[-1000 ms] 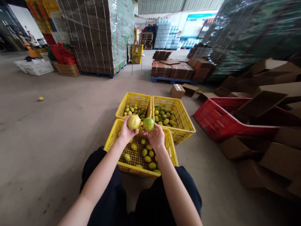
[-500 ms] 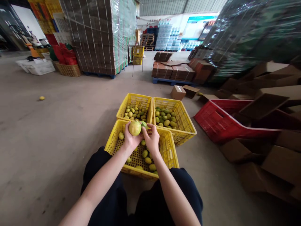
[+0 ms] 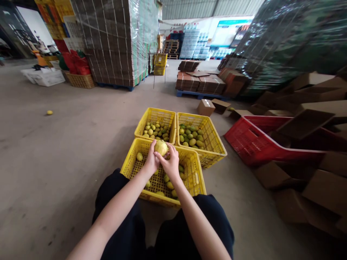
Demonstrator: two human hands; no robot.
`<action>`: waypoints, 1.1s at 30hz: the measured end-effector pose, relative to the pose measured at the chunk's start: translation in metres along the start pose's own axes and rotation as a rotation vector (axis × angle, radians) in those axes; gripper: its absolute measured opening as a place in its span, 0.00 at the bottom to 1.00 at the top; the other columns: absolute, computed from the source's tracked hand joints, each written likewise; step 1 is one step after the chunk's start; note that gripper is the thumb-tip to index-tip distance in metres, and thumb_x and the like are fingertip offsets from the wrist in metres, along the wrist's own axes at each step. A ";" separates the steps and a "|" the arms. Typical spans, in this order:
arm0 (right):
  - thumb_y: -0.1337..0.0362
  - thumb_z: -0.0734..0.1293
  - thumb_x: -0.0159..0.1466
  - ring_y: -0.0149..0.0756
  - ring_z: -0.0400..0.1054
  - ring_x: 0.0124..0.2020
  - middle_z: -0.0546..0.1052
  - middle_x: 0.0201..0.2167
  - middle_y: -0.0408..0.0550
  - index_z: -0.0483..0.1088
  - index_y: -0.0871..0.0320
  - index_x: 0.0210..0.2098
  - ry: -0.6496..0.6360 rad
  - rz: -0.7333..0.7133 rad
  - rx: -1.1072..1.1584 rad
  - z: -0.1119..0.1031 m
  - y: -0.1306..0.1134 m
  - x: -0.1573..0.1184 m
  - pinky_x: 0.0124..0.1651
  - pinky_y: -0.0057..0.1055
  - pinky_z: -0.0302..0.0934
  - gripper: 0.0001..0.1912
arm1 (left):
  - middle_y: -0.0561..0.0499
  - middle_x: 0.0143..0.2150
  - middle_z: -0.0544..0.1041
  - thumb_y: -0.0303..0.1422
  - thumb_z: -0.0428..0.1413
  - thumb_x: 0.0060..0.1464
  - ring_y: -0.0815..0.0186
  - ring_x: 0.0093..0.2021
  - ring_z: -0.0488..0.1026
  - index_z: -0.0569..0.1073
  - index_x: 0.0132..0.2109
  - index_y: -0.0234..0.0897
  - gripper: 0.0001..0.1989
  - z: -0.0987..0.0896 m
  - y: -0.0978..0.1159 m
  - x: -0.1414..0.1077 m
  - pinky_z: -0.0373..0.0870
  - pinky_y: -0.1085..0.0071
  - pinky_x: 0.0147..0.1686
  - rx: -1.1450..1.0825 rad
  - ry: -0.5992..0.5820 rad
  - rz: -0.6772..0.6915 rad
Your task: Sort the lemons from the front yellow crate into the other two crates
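Note:
A pale yellow lemon is held between my two hands above the front yellow crate. My left hand is closed round its left side, and my right hand grips it from the right with the thumb across the front. Whether another fruit sits behind it in my hands is hidden. Below them in the crate lie several yellow-green lemons, mostly toward the right, with the perforated bottom showing between. My wrists and the hands cover part of the crate.
Behind stand two more yellow crates, the left one with yellower lemons and the right one with greener ones. To the right are a red crate and piled cardboard boxes. One lemon lies on the floor at left.
The yellow lemon has turned and shifted slightly right, and my right hand has closed in on it. The green fruit beside it is no longer visible.

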State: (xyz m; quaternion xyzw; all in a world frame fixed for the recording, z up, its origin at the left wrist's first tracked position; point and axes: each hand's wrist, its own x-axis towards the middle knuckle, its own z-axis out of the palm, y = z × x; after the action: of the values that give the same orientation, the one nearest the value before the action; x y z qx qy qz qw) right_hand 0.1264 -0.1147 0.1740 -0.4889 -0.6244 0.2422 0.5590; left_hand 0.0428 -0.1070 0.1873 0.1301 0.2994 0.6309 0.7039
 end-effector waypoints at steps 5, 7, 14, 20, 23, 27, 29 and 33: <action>0.51 0.77 0.50 0.48 0.73 0.50 0.79 0.49 0.53 0.72 0.55 0.50 -0.016 0.129 0.353 -0.006 -0.008 0.004 0.53 0.47 0.68 0.31 | 0.47 0.45 0.77 0.50 0.54 0.58 0.58 0.46 0.77 0.70 0.49 0.41 0.20 0.004 0.009 0.006 0.77 0.63 0.43 0.065 0.058 0.109; 0.52 0.77 0.50 0.47 0.75 0.48 0.79 0.48 0.53 0.71 0.55 0.50 0.009 0.171 0.474 -0.010 -0.011 0.007 0.52 0.46 0.69 0.31 | 0.48 0.48 0.76 0.49 0.57 0.56 0.59 0.45 0.77 0.69 0.50 0.44 0.20 0.003 0.014 0.007 0.77 0.63 0.42 0.146 0.062 0.161; 0.54 0.78 0.46 0.44 0.75 0.43 0.78 0.46 0.52 0.68 0.55 0.49 0.154 0.197 0.364 -0.026 0.001 0.022 0.47 0.42 0.70 0.33 | 0.45 0.57 0.71 0.39 0.70 0.44 0.58 0.54 0.73 0.65 0.58 0.48 0.35 -0.004 0.027 0.005 0.73 0.61 0.50 0.600 -0.007 0.551; 0.60 0.75 0.49 0.44 0.73 0.46 0.76 0.49 0.51 0.67 0.53 0.50 0.208 0.038 0.127 -0.031 0.007 0.023 0.49 0.42 0.69 0.30 | 0.45 0.54 0.73 0.31 0.70 0.42 0.55 0.56 0.71 0.70 0.51 0.43 0.28 -0.010 0.027 0.006 0.69 0.59 0.55 0.913 -0.008 0.850; 0.61 0.73 0.52 0.45 0.72 0.49 0.76 0.49 0.51 0.66 0.52 0.52 0.201 -0.044 0.046 -0.031 0.008 0.020 0.51 0.44 0.68 0.28 | 0.46 0.50 0.74 0.28 0.69 0.43 0.56 0.53 0.72 0.71 0.48 0.43 0.25 -0.011 0.027 0.005 0.69 0.58 0.55 1.001 -0.050 0.932; 0.63 0.71 0.54 0.47 0.71 0.52 0.76 0.53 0.51 0.66 0.51 0.53 0.199 -0.091 -0.022 -0.030 0.008 0.019 0.56 0.47 0.66 0.27 | 0.46 0.48 0.73 0.27 0.66 0.46 0.56 0.53 0.72 0.70 0.47 0.43 0.22 -0.009 0.027 0.002 0.68 0.57 0.55 1.082 -0.130 1.054; 0.64 0.70 0.55 0.47 0.71 0.53 0.76 0.54 0.51 0.66 0.51 0.54 0.211 -0.104 -0.031 -0.030 0.008 0.018 0.57 0.47 0.66 0.27 | 0.46 0.48 0.73 0.27 0.65 0.48 0.56 0.54 0.71 0.69 0.47 0.43 0.20 -0.008 0.027 0.001 0.67 0.56 0.57 1.098 -0.164 1.110; 0.64 0.70 0.55 0.47 0.71 0.55 0.76 0.54 0.51 0.65 0.51 0.54 0.220 -0.131 -0.032 -0.030 0.009 0.018 0.56 0.47 0.67 0.27 | 0.46 0.49 0.73 0.28 0.65 0.50 0.56 0.55 0.71 0.68 0.48 0.43 0.20 -0.009 0.026 0.003 0.68 0.56 0.56 1.110 -0.183 1.110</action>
State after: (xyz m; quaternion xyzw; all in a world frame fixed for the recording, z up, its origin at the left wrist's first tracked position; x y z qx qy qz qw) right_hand 0.1594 -0.1025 0.1830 -0.4796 -0.5937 0.1404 0.6307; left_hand 0.0168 -0.1011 0.1943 0.6439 0.4028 0.6351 0.1404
